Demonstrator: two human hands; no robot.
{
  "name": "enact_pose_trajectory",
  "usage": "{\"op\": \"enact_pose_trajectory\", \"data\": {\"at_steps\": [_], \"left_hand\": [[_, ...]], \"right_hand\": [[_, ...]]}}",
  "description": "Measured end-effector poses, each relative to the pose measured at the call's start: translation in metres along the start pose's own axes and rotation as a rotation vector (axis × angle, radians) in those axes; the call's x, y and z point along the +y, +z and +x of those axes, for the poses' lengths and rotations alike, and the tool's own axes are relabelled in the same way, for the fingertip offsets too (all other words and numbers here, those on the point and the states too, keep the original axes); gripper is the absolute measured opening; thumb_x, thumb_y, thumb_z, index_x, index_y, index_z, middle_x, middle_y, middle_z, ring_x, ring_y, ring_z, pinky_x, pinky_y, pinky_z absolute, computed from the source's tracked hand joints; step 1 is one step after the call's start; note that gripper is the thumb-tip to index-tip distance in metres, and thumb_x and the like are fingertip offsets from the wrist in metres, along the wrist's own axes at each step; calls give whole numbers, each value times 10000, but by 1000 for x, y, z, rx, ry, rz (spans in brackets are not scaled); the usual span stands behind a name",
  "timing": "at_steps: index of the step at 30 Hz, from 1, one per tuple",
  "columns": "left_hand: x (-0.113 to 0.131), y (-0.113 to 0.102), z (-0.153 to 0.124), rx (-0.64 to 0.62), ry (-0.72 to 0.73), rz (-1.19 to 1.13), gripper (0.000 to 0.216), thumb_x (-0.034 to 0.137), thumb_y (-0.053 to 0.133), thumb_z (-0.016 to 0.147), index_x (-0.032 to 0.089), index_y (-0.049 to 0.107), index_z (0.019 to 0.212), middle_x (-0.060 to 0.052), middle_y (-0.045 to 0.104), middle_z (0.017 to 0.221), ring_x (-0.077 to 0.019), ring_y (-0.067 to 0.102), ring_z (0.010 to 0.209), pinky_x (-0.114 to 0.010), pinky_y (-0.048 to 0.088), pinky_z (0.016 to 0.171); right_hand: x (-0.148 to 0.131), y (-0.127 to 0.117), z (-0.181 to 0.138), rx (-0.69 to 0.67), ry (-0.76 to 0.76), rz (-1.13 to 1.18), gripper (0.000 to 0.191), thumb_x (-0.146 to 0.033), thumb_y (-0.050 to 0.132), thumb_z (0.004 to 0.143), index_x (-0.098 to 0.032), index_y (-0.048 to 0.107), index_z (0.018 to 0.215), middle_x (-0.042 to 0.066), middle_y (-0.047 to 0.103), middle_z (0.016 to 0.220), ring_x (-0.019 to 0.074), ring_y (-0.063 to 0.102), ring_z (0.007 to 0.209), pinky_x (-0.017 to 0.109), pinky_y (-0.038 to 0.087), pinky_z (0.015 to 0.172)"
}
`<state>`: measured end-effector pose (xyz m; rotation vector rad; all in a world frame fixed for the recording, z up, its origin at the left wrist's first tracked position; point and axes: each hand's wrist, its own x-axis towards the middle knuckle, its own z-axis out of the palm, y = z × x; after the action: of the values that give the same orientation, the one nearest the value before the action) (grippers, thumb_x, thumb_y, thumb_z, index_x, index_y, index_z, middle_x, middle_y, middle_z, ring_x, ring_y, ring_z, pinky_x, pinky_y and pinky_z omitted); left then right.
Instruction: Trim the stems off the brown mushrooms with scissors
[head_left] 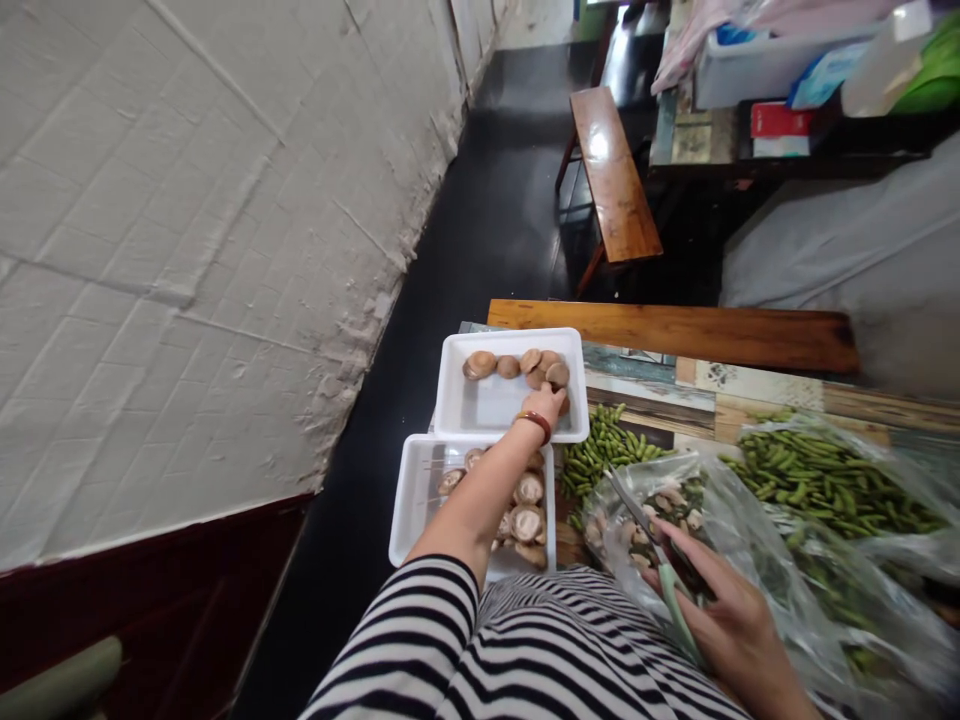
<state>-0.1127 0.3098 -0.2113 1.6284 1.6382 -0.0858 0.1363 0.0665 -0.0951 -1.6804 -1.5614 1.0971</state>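
My left hand [546, 402] reaches across into the far white tray [480, 420]. Its fingers are closed on a brown shiitake mushroom [557, 374] at the tray's right end, partly hidden by the hand. Several other caps [481, 364] lie cap-up along that tray's back. Under my left forearm is the near white tray [409, 500], with stemless mushrooms [527, 523] turned gill-side up. My right hand [727, 610] grips scissors [679, 605] with pale green handles, blades pointing up and left. They are above a clear plastic bag [701, 475] holding cut stems [686, 505].
Green soybean pods [611, 445] are heaped right of the trays, and more pods [832, 480] fill another bag. A wooden bench [675, 335] runs along the table's far side; a second bench [615, 180] stands beyond. The white wall [187, 250] is at left.
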Motion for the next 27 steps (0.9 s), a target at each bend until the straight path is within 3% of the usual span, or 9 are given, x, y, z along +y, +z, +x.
{"op": "enact_pose_trajectory", "data": {"at_steps": [5, 9, 15, 17, 21, 27], "left_hand": [[0, -2, 1, 27, -28, -177, 359, 354, 675, 970, 182, 637, 1283, -114, 607, 1380, -279, 616, 1212, -515, 540, 1019], [-3, -14, -18, 39, -7, -449, 436, 367, 730, 901, 143, 621, 1259, -135, 654, 1245, -265, 662, 1085, -442, 572, 912], [14, -30, -96, -5, 146, -898, 596, 499, 542, 906, 135, 515, 1376, -175, 705, 1189, -257, 739, 977, -350, 577, 796], [28, -29, -127, -44, 214, -1053, 604, 524, 582, 867, 141, 558, 1334, -179, 723, 1190, -271, 748, 982, -328, 574, 769], [56, -17, -179, -223, 322, -1493, 555, 399, 721, 816, 124, 620, 1286, -195, 741, 1211, -298, 756, 1024, -293, 569, 751], [79, 3, -231, -235, 334, -1568, 618, 354, 735, 841, 137, 564, 1393, -213, 716, 1288, -339, 736, 1126, -369, 585, 870]], "right_hand": [[-1, -7, -1, -7, -43, 0, 436, -411, 720, 871, -242, 758, 1271, 86, 792, 1235, 271, 771, 1100, 333, 621, 971], [-2, -14, -1, 5, -17, -6, 460, -475, 706, 860, -218, 777, 1235, 99, 803, 1196, 275, 786, 1052, 324, 646, 907], [7, -18, -6, -5, 34, -8, 480, -536, 694, 829, -234, 797, 1187, 95, 810, 1168, 292, 794, 1021, 362, 668, 865], [12, -20, -9, -35, 15, -35, 476, -528, 699, 837, -254, 785, 1217, 77, 803, 1195, 291, 787, 1046, 362, 667, 875], [19, -26, -19, -57, -66, -104, 477, -511, 682, 877, -248, 753, 1270, 76, 791, 1234, 291, 775, 1086, 385, 645, 951], [26, -41, -38, 5, -210, -163, 433, -461, 657, 907, -246, 714, 1279, 76, 803, 1211, 272, 794, 1025, 400, 674, 886]]}}
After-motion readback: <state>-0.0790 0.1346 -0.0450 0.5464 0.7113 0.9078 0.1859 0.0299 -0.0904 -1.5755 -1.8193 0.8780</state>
